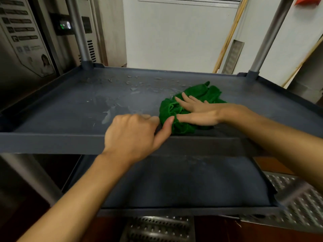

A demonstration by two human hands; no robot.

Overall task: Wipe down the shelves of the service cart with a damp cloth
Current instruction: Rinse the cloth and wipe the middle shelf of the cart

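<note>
**Two hands and a green cloth on a cart shelf**

The right hand [197, 110] lies flat on a bunched green cloth [202, 90], fingers straight and spread, pressing it down rather than clasping it. The cloth sits on the right half of the cart's upper visible shelf [52, 142], close to the front rim.

The left hand [132, 135] rests on that front rim just left of the cloth, fingers curled under. Its thumb reaches out and touches the cloth's near edge, beside the right thumb. Whether it pinches the fabric or only touches it cannot be told.

Water drops and streaks [134, 88] lie across the back and left of the shelf, well apart from the cloth. A lower shelf [174, 186] shows beneath, dull and dusty-looking. Grey posts [267, 37] rise from the back corners. A steel cabinet [22, 41] stands to the left, and a perforated metal floor grate [297, 198] lies below right.

What could go wrong, as a judgement:
- The cloth is wadded, so each pass would likely cover a narrow strip and leave streaks.
- A flat palm holds it only by pressure, so it may slip out on a fast stroke.
- Sweeping toward the front could push water over the rim onto the lower shelf.
- The left thumb sits in the cloth's path.
</note>
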